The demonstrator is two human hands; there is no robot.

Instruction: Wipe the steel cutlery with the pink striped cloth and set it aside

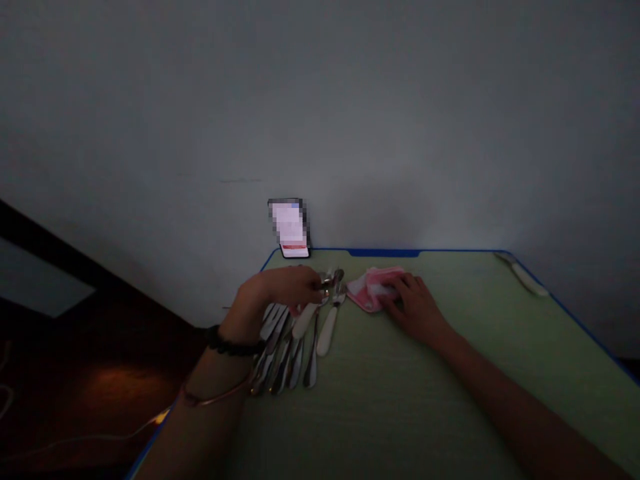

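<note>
My left hand point(295, 287), with a dark beaded bracelet at the wrist, is closed over the heads of the cutlery point(295, 363). What its fingers pinch is hidden in the dim light. Several metal and white-handled pieces lie side by side below it, handles toward me. Just right of the pile rests a white-handled fork point(327, 330). My right hand point(413, 307) grips the right side of a crumpled pink and white cloth point(373, 287) lying on the table.
A lit phone point(295, 233) leans against the grey wall point(400, 120) at the table's back left. Another white-handled piece of cutlery point(525, 277) lies along the right edge of the green table point(380, 413), which has a blue rim.
</note>
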